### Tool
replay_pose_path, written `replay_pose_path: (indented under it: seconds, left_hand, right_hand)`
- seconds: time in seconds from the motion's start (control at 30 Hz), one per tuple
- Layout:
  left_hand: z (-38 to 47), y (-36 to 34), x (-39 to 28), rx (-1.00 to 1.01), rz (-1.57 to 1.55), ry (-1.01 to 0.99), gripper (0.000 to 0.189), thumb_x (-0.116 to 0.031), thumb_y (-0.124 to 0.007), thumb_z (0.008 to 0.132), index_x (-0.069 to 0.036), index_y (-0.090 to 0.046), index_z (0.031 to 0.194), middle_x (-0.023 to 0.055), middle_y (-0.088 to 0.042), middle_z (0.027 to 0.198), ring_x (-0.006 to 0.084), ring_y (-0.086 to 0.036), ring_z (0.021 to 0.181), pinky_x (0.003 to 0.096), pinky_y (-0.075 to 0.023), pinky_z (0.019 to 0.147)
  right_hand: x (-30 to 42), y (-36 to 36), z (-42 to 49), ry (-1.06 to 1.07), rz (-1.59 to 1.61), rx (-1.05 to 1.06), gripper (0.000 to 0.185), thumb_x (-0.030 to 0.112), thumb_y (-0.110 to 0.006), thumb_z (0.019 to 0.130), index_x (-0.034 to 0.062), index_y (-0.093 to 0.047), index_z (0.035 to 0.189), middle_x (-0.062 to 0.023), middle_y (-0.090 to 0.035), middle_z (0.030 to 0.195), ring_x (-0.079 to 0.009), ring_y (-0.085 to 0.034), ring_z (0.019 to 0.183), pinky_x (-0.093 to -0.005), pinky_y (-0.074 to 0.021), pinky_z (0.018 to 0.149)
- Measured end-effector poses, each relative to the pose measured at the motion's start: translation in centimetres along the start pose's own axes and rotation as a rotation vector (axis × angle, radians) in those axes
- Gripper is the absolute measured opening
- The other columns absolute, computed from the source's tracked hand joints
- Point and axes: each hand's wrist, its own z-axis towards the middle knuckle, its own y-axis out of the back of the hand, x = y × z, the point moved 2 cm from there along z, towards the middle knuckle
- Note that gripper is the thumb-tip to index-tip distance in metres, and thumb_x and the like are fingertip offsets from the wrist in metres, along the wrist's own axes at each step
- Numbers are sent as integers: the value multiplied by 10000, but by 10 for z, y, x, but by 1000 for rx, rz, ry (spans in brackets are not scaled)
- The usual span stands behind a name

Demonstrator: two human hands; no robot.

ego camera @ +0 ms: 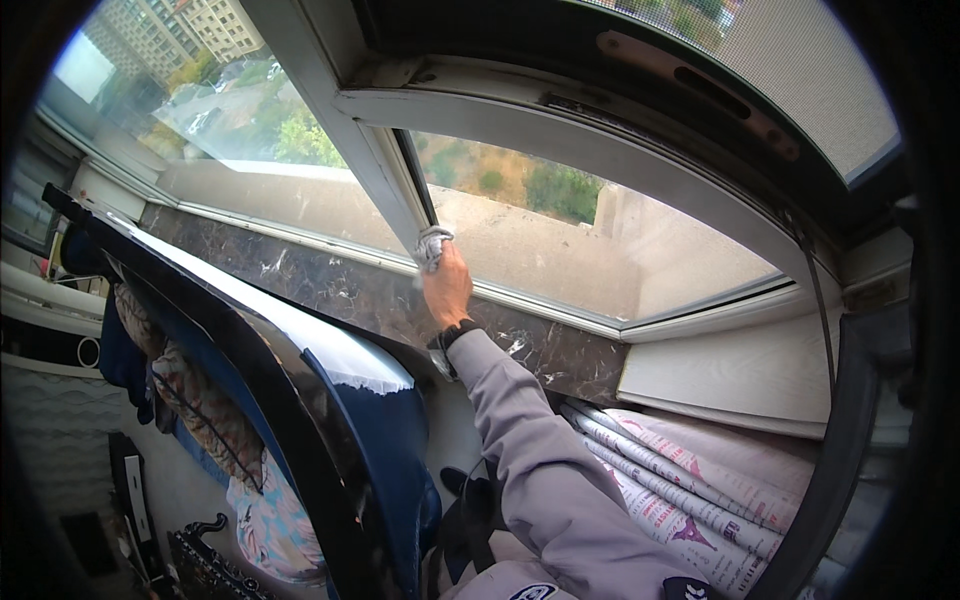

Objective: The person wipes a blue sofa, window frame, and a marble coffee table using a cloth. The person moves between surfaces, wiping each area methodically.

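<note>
My right hand grips a crumpled grey cloth. It presses the cloth against the lower end of the white window mullion, at the corner beside the lower glass pane. A dark band circles the wrist, below a grey sleeve. Under the hand runs a dark marbled stone sill with white veins. My left hand is out of view.
A blue sofa with a black frame stands left of my arm, white sheeting along its back. Printed rolls lean below the sill at right. An opened screened sash hangs overhead; a dark frame rises at right.
</note>
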Motion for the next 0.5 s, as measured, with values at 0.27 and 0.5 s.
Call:
replay_pose_path:
  seconds: [0.27,0.5]
  left_hand:
    - [-5,-1,2,34,-8,-21,151,-192,-694,822,-127,-775,932,27,-776,979,190,-705,1012,466,-279,1158]
    - [-8,0,4,31,-33,-19,138,-178,-698,824,-140,-772,934,20,-775,978,178,-702,1019,452,-286,1140]
  right_hand:
    - [-87,101,-72,-210,259,-16,436,228,-732,885,8,-642,1250,-233,-743,989,-375,-728,959,-451,-557,820]
    - [-237,237,-106,-429,151,-694,444,213,-693,905,-38,-617,1263,-274,-685,1212,-413,-669,1125,-477,-503,972]
